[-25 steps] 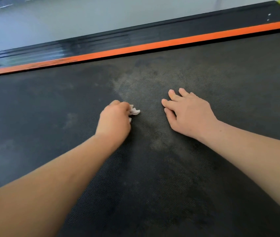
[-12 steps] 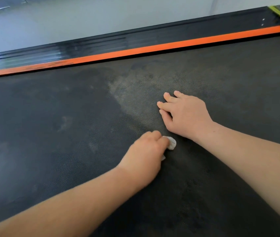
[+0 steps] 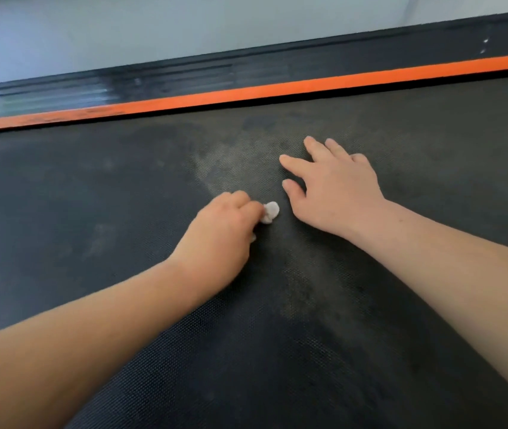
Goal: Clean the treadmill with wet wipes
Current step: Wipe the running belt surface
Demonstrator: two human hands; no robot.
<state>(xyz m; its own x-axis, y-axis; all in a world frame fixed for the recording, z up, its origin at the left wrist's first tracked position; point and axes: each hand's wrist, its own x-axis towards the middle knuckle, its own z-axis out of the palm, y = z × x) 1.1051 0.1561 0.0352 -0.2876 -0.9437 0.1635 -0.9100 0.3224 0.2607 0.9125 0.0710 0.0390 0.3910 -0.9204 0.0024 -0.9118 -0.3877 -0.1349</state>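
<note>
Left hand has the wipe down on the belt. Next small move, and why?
Probably push the wipe forward into the grey dusty patch just beyond it. The left hand grips it balled against the belt; the right hand lies flat beside it.

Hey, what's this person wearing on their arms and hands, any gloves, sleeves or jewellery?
Nothing. The left hand and right hand are ungloved, with no rings on the fingers that show. The left forearm and right forearm are bare to the frame edge: no sleeves, watch or wristbands in view.
</note>
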